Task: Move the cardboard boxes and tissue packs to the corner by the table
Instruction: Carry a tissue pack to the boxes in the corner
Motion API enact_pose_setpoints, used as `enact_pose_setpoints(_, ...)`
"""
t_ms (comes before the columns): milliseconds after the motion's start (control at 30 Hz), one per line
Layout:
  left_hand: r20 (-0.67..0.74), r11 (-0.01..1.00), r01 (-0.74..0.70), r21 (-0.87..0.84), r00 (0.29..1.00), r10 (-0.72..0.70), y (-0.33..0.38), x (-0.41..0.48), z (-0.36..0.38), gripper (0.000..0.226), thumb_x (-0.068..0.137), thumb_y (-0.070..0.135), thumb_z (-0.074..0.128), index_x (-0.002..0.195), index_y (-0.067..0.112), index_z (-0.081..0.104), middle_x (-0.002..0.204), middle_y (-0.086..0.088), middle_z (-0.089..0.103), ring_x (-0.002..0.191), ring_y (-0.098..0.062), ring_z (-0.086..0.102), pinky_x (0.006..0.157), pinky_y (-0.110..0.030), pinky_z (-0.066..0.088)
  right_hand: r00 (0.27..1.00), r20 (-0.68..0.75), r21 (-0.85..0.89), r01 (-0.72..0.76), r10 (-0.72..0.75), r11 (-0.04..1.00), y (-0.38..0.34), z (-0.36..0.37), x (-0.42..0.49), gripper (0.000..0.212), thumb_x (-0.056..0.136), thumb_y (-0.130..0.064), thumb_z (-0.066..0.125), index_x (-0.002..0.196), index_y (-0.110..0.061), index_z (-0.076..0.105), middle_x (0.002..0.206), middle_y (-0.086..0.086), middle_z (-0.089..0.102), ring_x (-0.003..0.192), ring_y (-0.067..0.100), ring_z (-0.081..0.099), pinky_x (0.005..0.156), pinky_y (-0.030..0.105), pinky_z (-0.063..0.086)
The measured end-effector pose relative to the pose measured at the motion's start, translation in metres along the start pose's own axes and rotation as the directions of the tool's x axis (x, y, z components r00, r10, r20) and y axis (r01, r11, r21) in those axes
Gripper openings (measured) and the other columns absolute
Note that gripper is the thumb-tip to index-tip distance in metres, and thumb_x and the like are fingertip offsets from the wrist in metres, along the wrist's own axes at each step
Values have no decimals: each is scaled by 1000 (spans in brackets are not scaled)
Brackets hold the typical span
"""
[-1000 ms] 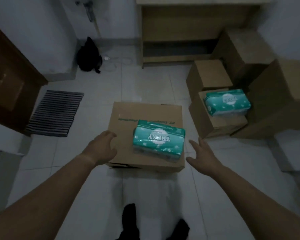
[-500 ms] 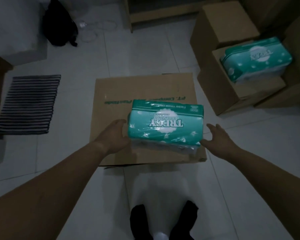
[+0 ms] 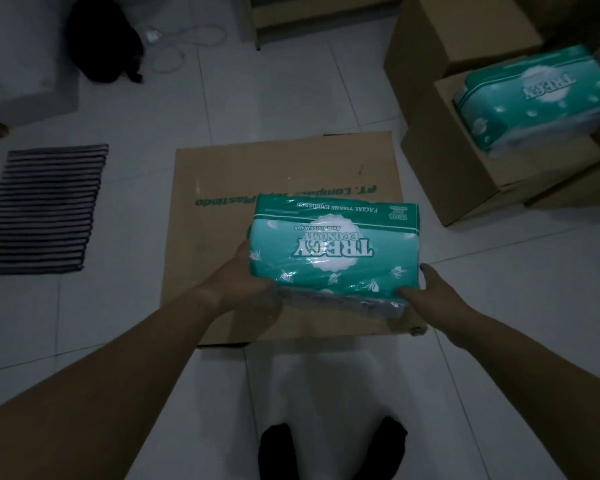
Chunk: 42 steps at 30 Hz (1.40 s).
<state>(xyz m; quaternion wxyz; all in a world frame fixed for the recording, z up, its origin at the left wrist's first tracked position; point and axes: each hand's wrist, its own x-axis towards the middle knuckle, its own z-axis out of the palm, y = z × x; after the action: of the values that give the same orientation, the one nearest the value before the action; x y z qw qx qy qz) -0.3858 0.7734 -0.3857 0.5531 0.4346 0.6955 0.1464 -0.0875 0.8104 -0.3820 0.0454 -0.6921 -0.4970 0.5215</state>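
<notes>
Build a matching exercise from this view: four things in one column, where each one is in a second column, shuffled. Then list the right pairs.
Things
1. near tissue pack
2. far tissue pack
3. striped mat
4. black bag

Places
A. on top of the small cardboard box at the right
B. flat on the floor at the left
C. gripped between the left hand and the right hand, over the large cardboard box
D. on the floor at the top left, next to a white cable

Pairs: 1-C, 2-A, 3-B, 4-D
</notes>
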Motion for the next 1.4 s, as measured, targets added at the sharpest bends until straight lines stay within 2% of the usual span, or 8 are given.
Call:
enact_pose_setpoints(67, 4, 999, 37, -4, 999, -37, -17, 14, 1, 88, 63, 25, 80, 139, 23, 35, 116, 7, 65, 102, -9, 67, 90, -42, 56, 1000, 21, 29, -12, 11, 1000, 3, 1, 5, 46, 94, -4, 55, 138, -8, 44, 105, 2, 50, 68, -3, 46, 60, 10, 38)
enact_pose_setpoints(233, -20, 999, -13, -34, 1000, 12, 7, -1, 15, 57, 81, -6, 67, 123, 21, 39, 98, 19, 54, 72, 20, 59, 60, -6, 49, 998, 49, 79, -34, 30, 996, 10, 2, 16, 47, 92, -11, 59, 136, -14, 42, 104, 0, 52, 75, 1, 49, 62, 17, 41)
enact_pose_setpoints(533, -72, 990, 36, -139, 996, -46, 7, -1, 20, 38, 85, -14, 56, 84, 24, 50, 58, 35, 63, 58, 16, 61, 50, -6, 48, 990, 131, 155, -77, 57, 985, 21, 4, 25, 42, 94, -21, 58, 133, -25, 42, 119, -3, 57, 97, 10, 57, 75, 24, 48)
enact_pose_setpoints(633, -76, 984, 121, -129, 988, -131, -5, 7, 16, 25, 86, -7, 55, 100, 11, 66, 82, 5, 76, 79, -9, 72, 58, -15, 54, 996, 79, 189, -51, 36, 981, 20, 4, 22, 47, 96, -30, 57, 139, -23, 41, 128, 0, 57, 112, 19, 56, 93, 37, 49)
enact_pose_setpoints(833, -106, 937, 166, -307, 973, -207, -10, 3, 15, 25, 93, 14, 57, 118, 11, 61, 113, -10, 68, 98, -26, 68, 91, -42, 54, 1000, -20, 233, 9, -4, 972, 16, -2, 11, 39, 100, -29, 50, 137, -20, 43, 120, -1, 55, 92, 10, 55, 67, 26, 47)
enact_pose_setpoints(1000, -193, 910, 160, -381, 949, -248, 8, -29, 19, 23, 95, 20, 56, 114, 10, 46, 111, -12, 58, 92, -23, 63, 80, -41, 56, 992, -87, 353, -55, 91, 934, 5, -13, -15, 35, 96, -35, 55, 126, -21, 44, 117, 6, 59, 98, 28, 64, 82, 53, 57)
enact_pose_setpoints(1267, -275, 919, 26, -392, 951, -145, 77, -116, -16, 25, 95, 24, 58, 114, 12, 46, 107, 0, 58, 88, -14, 62, 62, -29, 49, 967, -256, 452, 112, 9, 885, -45, -63, -113, 25, 96, -27, 56, 119, -19, 50, 113, 2, 60, 98, 20, 64, 84, 44, 58)
enact_pose_setpoints(1400, -331, 929, -94, -359, 943, -33, 145, -166, -40, 28, 91, 22, 64, 114, 15, 50, 111, -3, 62, 97, -17, 64, 78, -36, 54, 932, -360, 501, 230, -40, 834, -79, -109, -181, 21, 97, -24, 56, 116, -16, 52, 111, 2, 61, 98, 20, 64, 77, 38, 58)
